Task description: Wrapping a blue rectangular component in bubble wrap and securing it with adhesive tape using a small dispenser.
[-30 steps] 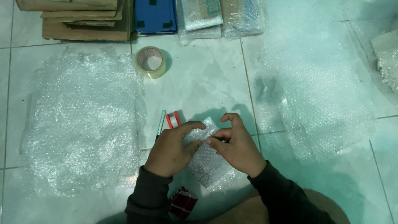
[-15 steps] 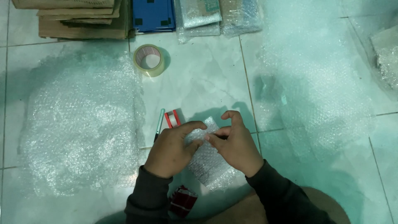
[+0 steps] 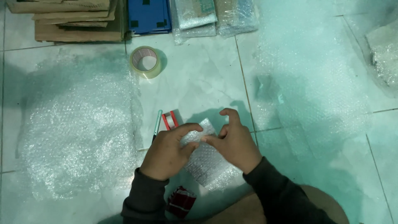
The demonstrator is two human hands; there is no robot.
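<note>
1. Two hands — the left hand point(image 3: 168, 151) and the right hand point(image 3: 236, 143) — both pinch one small bubble-wrapped parcel point(image 3: 205, 159), fingers closed on its upper end.
2. The parcel is a flat oblong, clear and bubbly, its contents too blurred to tell; it lies on the tiled floor point(image 3: 199, 83) near the bottom edge, between the wrists.
3. One roll of clear tape point(image 3: 145, 62) stands nearer the top edge.
4. One red tape cutter point(image 3: 170, 120) and one pen point(image 3: 157, 124) lie just beside the left hand.
5. Two loose bubble-wrap sheets — the left sheet point(image 3: 78, 128) and the right sheet point(image 3: 315, 83).
6. One stack of cardboard point(image 3: 74, 18) sits at the top left corner.
</note>
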